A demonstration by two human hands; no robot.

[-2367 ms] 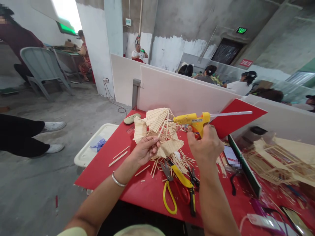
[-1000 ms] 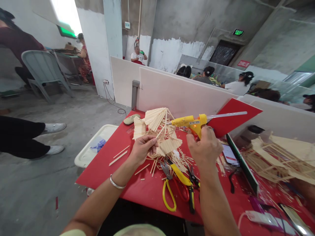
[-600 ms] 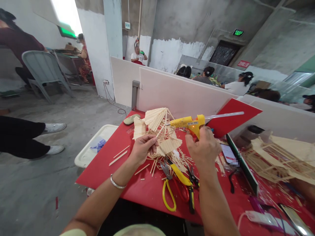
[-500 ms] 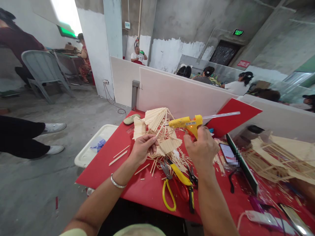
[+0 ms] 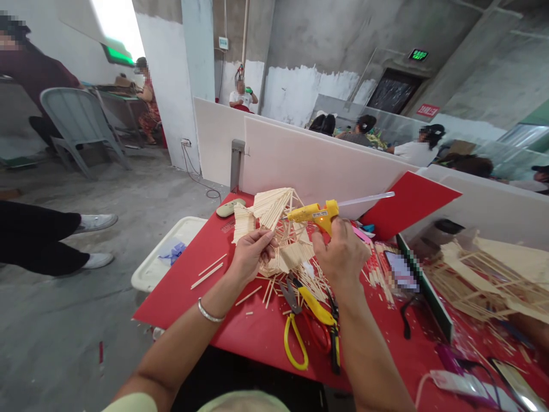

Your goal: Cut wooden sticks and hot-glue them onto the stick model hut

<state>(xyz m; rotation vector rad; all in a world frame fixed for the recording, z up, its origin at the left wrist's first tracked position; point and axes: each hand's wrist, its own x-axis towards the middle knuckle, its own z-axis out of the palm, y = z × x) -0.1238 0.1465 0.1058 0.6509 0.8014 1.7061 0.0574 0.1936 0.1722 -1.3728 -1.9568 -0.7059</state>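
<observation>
My right hand (image 5: 343,252) is wrapped round the handle of a yellow hot glue gun (image 5: 315,213), which has a clear glue stick (image 5: 366,198) out of its back end. The gun's nozzle points left, at a small house-like model made of thin wooden sticks (image 5: 274,207). In front of the model my left hand (image 5: 255,252) is closed in a pinch on a thin wooden stick, most of it hidden by the fingers. The nozzle is just above and to the right of the left fingertips; whether it touches the stick I cannot tell.
On the red table (image 5: 180,303) lie loose sticks (image 5: 207,276), yellow-handled pliers (image 5: 295,343), yellow-and-black cutters (image 5: 317,306) and a phone (image 5: 401,270). Another stick model (image 5: 472,274) stands right, past a low divider (image 5: 424,286). A white tub (image 5: 150,269) is at left; white panels (image 5: 321,154) rise behind.
My right hand has brought the glue gun a little left and slightly down, nearer my left fingertips. My left hand has hardly moved.
</observation>
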